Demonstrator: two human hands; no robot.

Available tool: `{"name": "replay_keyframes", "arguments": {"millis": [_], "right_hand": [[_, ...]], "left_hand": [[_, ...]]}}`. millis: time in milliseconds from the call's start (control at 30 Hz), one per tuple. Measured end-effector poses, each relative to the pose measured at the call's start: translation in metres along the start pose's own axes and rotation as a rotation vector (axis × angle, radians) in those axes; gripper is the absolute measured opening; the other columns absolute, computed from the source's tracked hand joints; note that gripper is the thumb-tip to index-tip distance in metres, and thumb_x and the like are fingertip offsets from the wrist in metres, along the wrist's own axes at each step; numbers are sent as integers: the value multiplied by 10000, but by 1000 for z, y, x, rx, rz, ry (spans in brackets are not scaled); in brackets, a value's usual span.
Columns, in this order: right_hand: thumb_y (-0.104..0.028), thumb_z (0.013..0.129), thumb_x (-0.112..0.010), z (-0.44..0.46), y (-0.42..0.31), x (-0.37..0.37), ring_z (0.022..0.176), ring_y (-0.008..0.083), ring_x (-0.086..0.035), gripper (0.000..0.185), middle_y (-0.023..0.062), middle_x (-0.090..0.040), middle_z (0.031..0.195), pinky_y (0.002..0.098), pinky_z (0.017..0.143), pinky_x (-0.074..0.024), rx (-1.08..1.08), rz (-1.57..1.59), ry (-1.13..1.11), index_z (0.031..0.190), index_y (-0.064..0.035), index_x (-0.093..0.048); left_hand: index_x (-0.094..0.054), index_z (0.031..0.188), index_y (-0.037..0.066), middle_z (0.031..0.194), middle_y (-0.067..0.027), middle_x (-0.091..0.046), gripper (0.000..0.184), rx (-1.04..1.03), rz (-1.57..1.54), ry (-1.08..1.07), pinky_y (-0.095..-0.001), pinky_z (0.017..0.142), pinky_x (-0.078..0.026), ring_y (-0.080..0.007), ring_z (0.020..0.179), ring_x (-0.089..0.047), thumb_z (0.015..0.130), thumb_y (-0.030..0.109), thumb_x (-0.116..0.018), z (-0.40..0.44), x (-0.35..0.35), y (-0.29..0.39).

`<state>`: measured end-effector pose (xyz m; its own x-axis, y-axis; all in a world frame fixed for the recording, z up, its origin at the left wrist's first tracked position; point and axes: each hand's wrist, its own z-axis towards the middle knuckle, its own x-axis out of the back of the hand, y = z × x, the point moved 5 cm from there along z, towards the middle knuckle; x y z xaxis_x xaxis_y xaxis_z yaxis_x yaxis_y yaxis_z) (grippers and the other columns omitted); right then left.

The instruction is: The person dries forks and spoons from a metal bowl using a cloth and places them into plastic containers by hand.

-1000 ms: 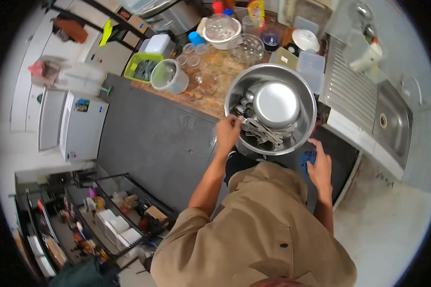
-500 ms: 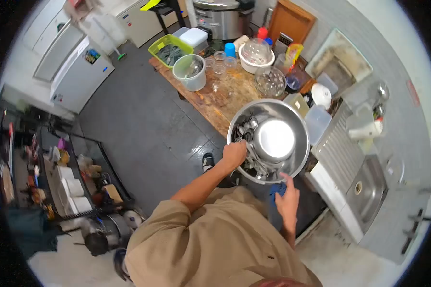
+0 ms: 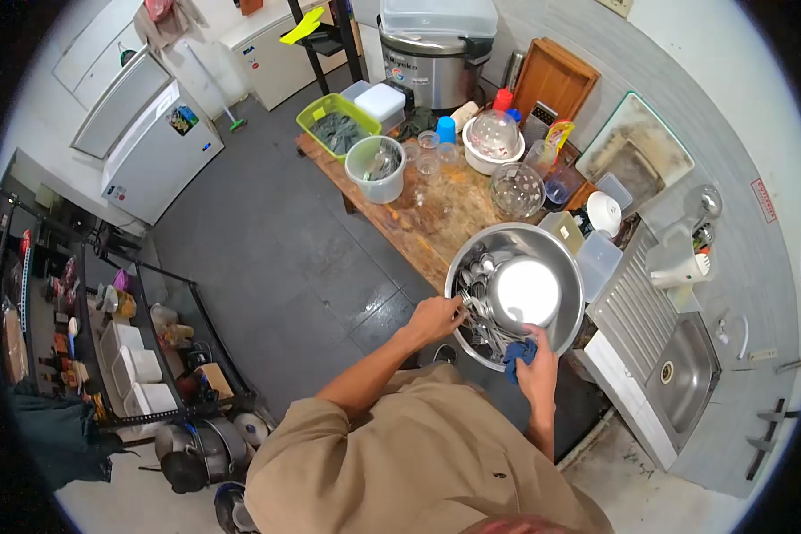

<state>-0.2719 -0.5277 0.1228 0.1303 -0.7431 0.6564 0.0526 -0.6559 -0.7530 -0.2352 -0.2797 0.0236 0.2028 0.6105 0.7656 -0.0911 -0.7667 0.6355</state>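
Blue cloth (image 3: 519, 356) sits in the right grip (image 3: 538, 369), near cutlery (image 3: 480, 319).

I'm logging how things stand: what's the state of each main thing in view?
Cutlery: jumbled
Large steel bowl: upright, holding cutlery
Round metal vessel: inside the bowl
Blue cloth: bunched
Right hand: closed on cloth
Left hand: fingers at cutlery, hold unclear
Clear tub: upright, lidless
Stained board: propped against wall

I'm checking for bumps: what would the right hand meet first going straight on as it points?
Likely the round silver metal bowl inside the wide steel basin; the right hand has its index fingertip near the bowl's edge, though depth is unclear.
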Motion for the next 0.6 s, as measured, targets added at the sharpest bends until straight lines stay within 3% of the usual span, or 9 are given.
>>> {"name": "replay_keyframes", "arguments": {"millis": [200,267,333,367,433,467,533,600], "right_hand": [[75,734,-622,25,-19,-6,701,477,-603,634,243,-578,727,482,673,-473,36,12,8,1335,-122,-588],[74,735,-623,34,-23,-3,683,467,-600,632,235,-570,716,480,660,-470,54,45,36,1334,-125,-588],[73,740,-626,43,-23,2,665,453,-599,637,225,-567,711,476,650,-471,-25,-18,10,1341,-136,-585],[73,740,-626,48,-21,3,665,453,-599,637,225,-567,711,476,650,-471,-24,-18,19,1341,-136,-585],[93,733,-632,59,-18,6,595,357,-563,648,220,-622,763,412,610,-454,7,-31,53,1335,-145,-600],[93,733,-632,63,-20,9,595,357,-563,648,220,-622,763,412,610,-454,6,-35,60,1335,-145,-600],[59,746,-675,69,-27,16,723,468,-637,657,243,-611,752,461,669,-489,17,-38,62,1356,-166,-578],[55,748,-684,75,-33,23,761,476,-653,662,253,-633,786,463,691,-502,18,-31,56,1361,-169,-576]], "left_hand": [[-649,1033,33,893,-219,-729,330,8,-46,-80,-566,762,-548,-443,885,-703,963,355,-664,12,1,-9],[-649,1029,41,930,-209,-735,322,-84,-38,-145,-554,772,-549,-438,906,-702,960,356,-665,19,-5,-11],[-665,1043,41,970,-218,-734,353,-97,-71,-196,-544,793,-553,-433,938,-702,949,381,-676,29,-18,-23],[-681,1122,72,1018,-217,-737,372,-125,10,-349,-539,834,-548,-433,983,-698,963,407,-664,33,-26,-25],[-696,1237,101,1110,-223,-730,437,-198,84,-567,-531,912,-532,-442,1064,-680,980,451,-647,41,-39,-31],[-696,1237,101,1110,-223,-730,437,-206,84,-566,-531,912,-532,-442,1064,-680,980,451,-647,46,-38,-31],[-693,1236,101,1110,-226,-728,445,-184,56,-619,-529,912,-534,-436,1065,-684,978,461,-646,49,-34,-28],[-692,1238,98,1107,-229,-728,452,-181,54,-629,-528,913,-534,-434,1065,-684,979,466,-643,49,-26,-22]]}}
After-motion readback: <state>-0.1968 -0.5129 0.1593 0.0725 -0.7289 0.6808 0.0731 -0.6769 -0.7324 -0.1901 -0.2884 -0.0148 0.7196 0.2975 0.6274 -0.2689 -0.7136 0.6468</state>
